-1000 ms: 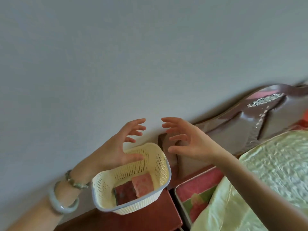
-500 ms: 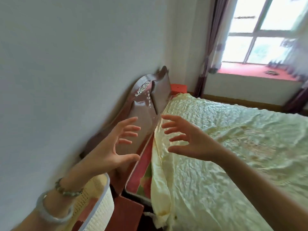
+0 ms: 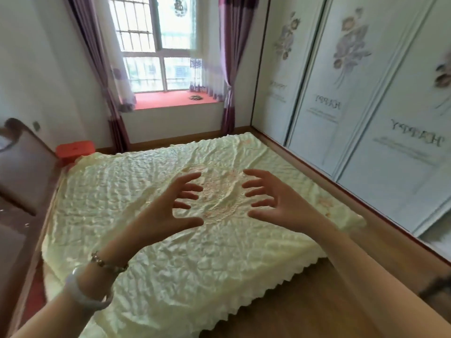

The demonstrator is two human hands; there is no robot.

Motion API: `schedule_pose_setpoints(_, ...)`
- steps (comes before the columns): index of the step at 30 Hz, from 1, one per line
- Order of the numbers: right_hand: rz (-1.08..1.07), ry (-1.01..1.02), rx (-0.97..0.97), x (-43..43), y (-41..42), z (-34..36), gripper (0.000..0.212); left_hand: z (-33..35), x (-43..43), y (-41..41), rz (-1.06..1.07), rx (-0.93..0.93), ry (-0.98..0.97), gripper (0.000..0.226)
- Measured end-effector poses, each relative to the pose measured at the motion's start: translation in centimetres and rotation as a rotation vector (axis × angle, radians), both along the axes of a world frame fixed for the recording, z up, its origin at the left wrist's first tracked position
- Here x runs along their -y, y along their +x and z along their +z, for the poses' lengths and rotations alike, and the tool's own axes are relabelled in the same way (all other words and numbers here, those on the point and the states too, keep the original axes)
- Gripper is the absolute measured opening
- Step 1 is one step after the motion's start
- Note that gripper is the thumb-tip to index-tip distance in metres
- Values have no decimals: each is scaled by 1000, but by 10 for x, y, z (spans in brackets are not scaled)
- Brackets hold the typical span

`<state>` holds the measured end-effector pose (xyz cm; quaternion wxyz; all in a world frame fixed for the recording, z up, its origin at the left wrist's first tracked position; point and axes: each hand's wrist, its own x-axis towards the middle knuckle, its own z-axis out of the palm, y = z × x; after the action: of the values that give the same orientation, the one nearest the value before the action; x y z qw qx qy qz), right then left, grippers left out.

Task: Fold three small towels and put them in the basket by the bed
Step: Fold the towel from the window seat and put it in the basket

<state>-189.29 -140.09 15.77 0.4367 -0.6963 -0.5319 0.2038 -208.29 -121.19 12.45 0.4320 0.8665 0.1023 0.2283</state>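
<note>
My left hand (image 3: 168, 211) and my right hand (image 3: 273, 201) are raised side by side over the middle of the bed (image 3: 122, 191), fingers spread, palms facing each other, nothing in either. A pale bangle and a bead bracelet sit on my left wrist. The bed is covered by a crinkled pale yellow spread. No towel lies on it. The basket is out of view.
A dark wooden headboard (image 3: 22, 162) runs along the left edge. An orange stool (image 3: 75, 150) stands past the bed's far left corner. White wardrobe doors (image 3: 366, 93) line the right wall. A window (image 3: 156, 42) with purple curtains is at the back. Wooden floor (image 3: 305, 301) shows at front right.
The view has swung right, from the basket with folded towels by the wall to the whole bed. Both hands keep the same spread pose in front of me.
</note>
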Motion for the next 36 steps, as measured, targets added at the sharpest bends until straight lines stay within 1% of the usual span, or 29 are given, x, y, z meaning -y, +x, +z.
schedule_pose_setpoints(4, -127, -30, 53, 73, 80, 1, 72, -1, 50, 115, -179, 8, -36, 83)
schedule_pose_setpoints(7, -222, -27, 73, 123, 133, 4, 72, 4, 84, 190, -270, 22, -32, 83)
schedule_pose_setpoints(11, -364, 19, 36, 177, 191, 4, 71, 8, 123, 273, -374, 46, -47, 85)
schedule_pose_setpoints(15, -482, 32, 26, 214, 240, -1, 69, 8, 155, 344, -485, 36, -31, 84)
schedule_pose_setpoints(20, -578, 21, 21, 237, 302, -9, 72, 11, 171, 437, -632, -11, 55, 82)
schedule_pose_setpoints(24, -656, 28, 6, 246, 362, -9, 73, 16, 175, 521, -752, -2, 102, 83)
schedule_pose_setpoints(28, -749, 60, -11, 248, 424, 0, 74, 26, 173, 605, -850, -11, 77, 85)
schedule_pose_setpoints(33, -837, 55, -9, 252, 494, 10, 75, 45, 173, 701, -991, -73, 25, 91)
schedule_pose_setpoints(36, -864, 16, 16, 258, 533, 19, 75, 52, 181, 754, -1036, -77, 21, 87)
